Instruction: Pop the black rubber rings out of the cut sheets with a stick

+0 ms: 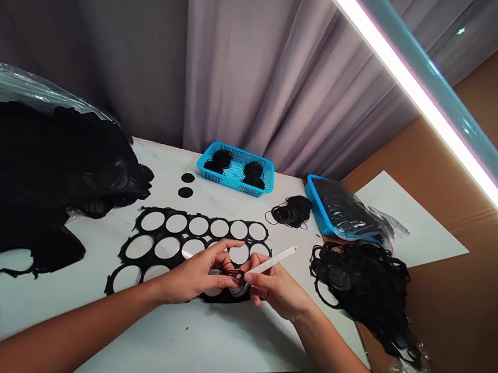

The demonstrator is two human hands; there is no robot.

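My left hand [201, 271] is curled around a small bunch of thin black rings [232, 272], pinched at the fingertips. My right hand [276, 289] meets it from the right, its fingers closed on a slim white pen-like tool [275, 259] that slants up to the right. The tool's lower end is at the rings, and its tip is hidden by the fingers. Under both hands lie black sheets with rows of round holes [155, 232], the white table showing through. My hands cover part of the nearest row.
A blue basket [233, 182] holds bundles of black rings; two black discs [186, 192] lie beside it. A loose ring pile [294, 211] sits near another blue basket [319, 211] with a plastic-wrapped black pack. Black scraps [355, 286] heap at right, black sheet material [45, 160] at left.
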